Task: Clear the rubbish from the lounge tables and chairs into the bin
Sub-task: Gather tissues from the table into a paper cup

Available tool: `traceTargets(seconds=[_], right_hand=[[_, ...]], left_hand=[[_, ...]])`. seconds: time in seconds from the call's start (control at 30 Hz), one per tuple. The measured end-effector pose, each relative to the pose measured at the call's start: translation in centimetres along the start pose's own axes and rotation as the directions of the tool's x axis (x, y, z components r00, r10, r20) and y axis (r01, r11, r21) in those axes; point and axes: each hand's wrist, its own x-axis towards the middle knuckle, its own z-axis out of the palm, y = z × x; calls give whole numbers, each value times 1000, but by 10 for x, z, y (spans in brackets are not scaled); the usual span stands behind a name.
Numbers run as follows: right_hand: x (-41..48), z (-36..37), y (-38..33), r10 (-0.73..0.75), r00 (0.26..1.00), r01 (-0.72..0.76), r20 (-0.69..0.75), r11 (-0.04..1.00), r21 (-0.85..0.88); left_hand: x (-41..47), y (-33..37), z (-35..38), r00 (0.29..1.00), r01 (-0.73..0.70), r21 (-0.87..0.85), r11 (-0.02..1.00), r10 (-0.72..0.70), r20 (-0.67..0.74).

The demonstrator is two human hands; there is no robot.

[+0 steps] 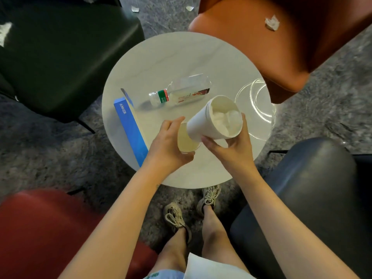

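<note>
White paper cup (pixel 203 125) gripped in right hand (pixel 234 152), tilted against yellowish cup (pixel 186 144) clasped by left hand (pixel 167 147), above bench (pixel 181 57).

Bottle label (pixel 164 97) illegible (print too small)

A white paper cup (pixel 209 125) holding crumpled tissue is tilting on its side in the right hand (pixel 235 146), its base touching a smaller pale cup (pixel 186 144) sitting in the left hand (pixel 167 143). A clear plastic bottle (pixel 179 93) with a green and red label is lying sideways on the round table (pixel 161 63), a blue box (pixel 130 129) is lying near its left edge, and a crumpled tissue (pixel 272 22) is resting on the orange chair (pixel 231 37)
</note>
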Motion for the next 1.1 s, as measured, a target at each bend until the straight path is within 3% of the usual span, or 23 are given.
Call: traceTargets(seconds=[0.17,0.3,0.37,0.5,0.6,0.83,0.93,1.0,1.1], right_hand=[[6,8,-7,28,999,-26,42,998,-61],[16,10,-7,89,990,-73,105,986,-148],[20,9,-8,122,974,-103,189,989,-108],[32,8,-14,68,978,-41,196,990,-138],[42,13,-9,120,956,-67,267,977,-201],[62,11,24,140,940,-24,311,937,-349],[77,5,37,106,970,-9,221,916,-401],[88,5,46,110,969,6,223,887,-463],[102,13,62,164,939,47,302,809,-586]], left_hand=[[5,14,-3,988,-109,-166,980,88,-128],[8,14,-4,964,-187,-195,963,142,-225],[11,12,-4,965,-183,-209,961,135,-223],[15,9,-2,974,-131,-188,973,92,-205],[20,9,3,981,-120,-178,977,89,-173],[32,11,17,990,-1,-249,969,-34,-136],[36,8,15,988,104,-126,987,-117,-96],[37,1,6,965,167,-47,985,-173,-197],[32,-14,-10,859,303,-39,952,-291,-420]])
